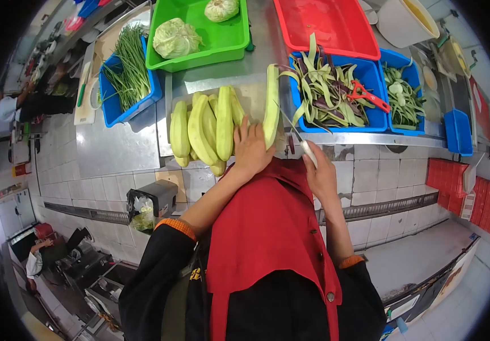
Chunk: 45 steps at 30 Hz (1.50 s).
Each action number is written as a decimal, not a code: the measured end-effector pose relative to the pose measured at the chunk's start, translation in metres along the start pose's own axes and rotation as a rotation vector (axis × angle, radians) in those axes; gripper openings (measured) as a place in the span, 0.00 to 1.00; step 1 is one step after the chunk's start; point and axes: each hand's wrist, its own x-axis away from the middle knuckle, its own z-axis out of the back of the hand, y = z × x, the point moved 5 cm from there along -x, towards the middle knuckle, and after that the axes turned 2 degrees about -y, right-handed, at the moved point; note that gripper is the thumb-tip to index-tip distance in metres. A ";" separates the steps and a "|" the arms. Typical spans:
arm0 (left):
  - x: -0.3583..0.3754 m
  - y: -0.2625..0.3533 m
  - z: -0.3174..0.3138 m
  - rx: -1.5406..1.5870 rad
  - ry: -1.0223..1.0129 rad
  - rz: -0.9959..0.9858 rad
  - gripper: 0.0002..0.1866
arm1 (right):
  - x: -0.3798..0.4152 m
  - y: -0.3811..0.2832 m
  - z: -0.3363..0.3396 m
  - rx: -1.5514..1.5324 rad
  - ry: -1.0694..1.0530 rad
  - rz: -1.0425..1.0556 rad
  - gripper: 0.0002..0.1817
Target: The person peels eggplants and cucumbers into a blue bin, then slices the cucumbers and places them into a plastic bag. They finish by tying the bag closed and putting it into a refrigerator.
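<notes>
My left hand (251,149) is at the near end of a long, pale-green peeled eggplant (271,102), its thumb against the vegetable and its fingers close beside it. In my right hand (321,173) is a knife (308,152), gripped by its white handle. Its thin blade points up and left, next to the eggplant's right side; whether it touches cannot be made out. Several more peeled eggplants (197,131) lie side by side just left of my left hand.
A blue bin (376,116) at right holds purple and green peelings, with a red peeler (367,96) on top. Behind are a red tray (327,25) and a green tray (199,61) with cabbages. Left stands a blue basket (121,116) of long green stalks. Other people stand far left.
</notes>
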 end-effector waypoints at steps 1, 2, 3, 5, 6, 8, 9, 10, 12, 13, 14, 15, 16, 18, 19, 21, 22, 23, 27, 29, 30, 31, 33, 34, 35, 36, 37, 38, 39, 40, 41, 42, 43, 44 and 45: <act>0.006 -0.004 0.001 0.021 0.003 -0.025 0.36 | -0.006 0.000 -0.001 0.024 -0.001 0.036 0.18; 0.009 -0.006 0.003 0.042 0.015 -0.047 0.34 | -0.014 -0.001 -0.001 0.049 -0.003 0.080 0.18; 0.018 -0.004 0.009 0.017 0.017 -0.027 0.29 | -0.019 -0.002 -0.002 0.074 -0.014 0.108 0.18; 0.031 0.004 0.023 0.047 0.050 -0.002 0.29 | -0.029 -0.002 -0.006 0.075 -0.116 0.073 0.19; 0.036 0.007 0.026 0.063 0.064 0.011 0.28 | -0.032 -0.001 -0.008 0.077 -0.170 0.053 0.19; 0.044 0.006 0.025 0.102 0.177 0.065 0.28 | -0.036 0.012 -0.016 0.169 -0.223 0.080 0.19; 0.048 0.006 0.028 0.145 0.232 0.104 0.28 | -0.037 0.016 -0.019 0.179 -0.231 0.112 0.19; 0.053 0.007 0.030 0.187 0.287 0.145 0.28 | -0.039 0.019 -0.019 0.188 -0.241 0.143 0.19; 0.072 0.011 0.029 0.137 0.351 0.226 0.26 | -0.041 0.025 -0.016 0.174 -0.279 0.178 0.20; 0.080 0.007 0.021 0.191 0.351 0.240 0.25 | -0.042 0.024 -0.013 0.164 -0.289 0.193 0.20; 0.086 0.005 0.014 0.242 0.355 0.251 0.24 | -0.044 0.023 -0.011 0.153 -0.296 0.212 0.20; 0.087 0.012 0.023 0.198 0.437 0.269 0.22 | -0.046 0.025 -0.011 0.149 -0.320 0.201 0.20; 0.090 0.014 0.020 0.196 0.450 0.298 0.22 | -0.045 0.027 -0.012 0.148 -0.343 0.186 0.20; 0.092 0.016 0.013 0.196 0.478 0.350 0.22 | -0.045 0.031 -0.010 0.169 -0.378 0.161 0.20; 0.092 0.017 0.012 0.180 0.477 0.374 0.22 | -0.047 0.029 -0.010 0.190 -0.393 0.155 0.20; 0.094 0.019 0.011 0.144 0.474 0.419 0.21 | -0.047 0.029 -0.010 0.206 -0.405 0.170 0.20; 0.096 0.018 0.010 0.170 0.480 0.442 0.22 | -0.046 0.029 -0.011 0.201 -0.400 0.191 0.20; 0.098 0.018 0.008 0.197 0.485 0.464 0.22 | -0.045 0.030 -0.012 0.196 -0.395 0.211 0.20; 0.103 0.017 0.011 0.277 0.462 0.502 0.23 | -0.047 0.036 -0.020 0.264 -0.409 0.231 0.21; 0.107 0.015 0.010 0.265 0.443 0.502 0.23 | -0.048 0.036 -0.023 0.289 -0.449 0.213 0.21; 0.107 0.015 0.010 0.259 0.436 0.500 0.24 | -0.048 0.036 -0.024 0.305 -0.459 0.199 0.20; 0.107 0.016 0.011 0.247 0.441 0.496 0.25 | -0.048 0.036 -0.025 0.322 -0.468 0.186 0.19; 0.106 0.017 0.014 0.225 0.448 0.487 0.26 | -0.049 0.038 -0.026 0.355 -0.493 0.150 0.17; 0.101 0.020 0.017 0.175 0.451 0.429 0.27 | -0.049 0.040 -0.028 0.371 -0.508 0.129 0.16; 0.093 0.023 0.019 0.126 0.452 0.374 0.28 | -0.049 0.042 -0.029 0.388 -0.525 0.108 0.15; 0.085 0.027 0.021 0.078 0.453 0.320 0.29 | -0.050 0.039 -0.028 0.379 -0.533 0.098 0.15; 0.074 0.033 0.024 0.048 0.433 0.294 0.29 | -0.051 0.034 -0.026 0.370 -0.544 0.090 0.14; 0.061 0.039 0.027 0.017 0.414 0.270 0.29 | -0.051 0.032 -0.025 0.361 -0.556 0.082 0.14; 0.051 0.043 0.028 -0.013 0.395 0.243 0.30 | -0.050 0.031 -0.025 0.366 -0.555 0.085 0.14; 0.043 0.041 0.023 -0.004 0.353 0.251 0.30 | -0.050 0.031 -0.025 0.371 -0.553 0.088 0.15; 0.037 0.039 0.016 0.004 0.311 0.257 0.29 | -0.050 0.030 -0.025 0.376 -0.550 0.092 0.15; 0.033 0.038 0.011 0.014 0.269 0.263 0.29 | -0.051 0.029 -0.026 0.378 -0.545 0.093 0.15; 0.032 0.039 0.008 0.010 0.257 0.279 0.30 | -0.053 0.029 -0.027 0.379 -0.538 0.095 0.15; 0.032 0.037 0.007 0.019 0.269 0.285 0.29 | -0.054 0.029 -0.028 0.379 -0.533 0.094 0.15; 0.033 0.034 0.006 0.027 0.280 0.290 0.29 | -0.056 0.023 -0.030 0.391 -0.547 0.095 0.15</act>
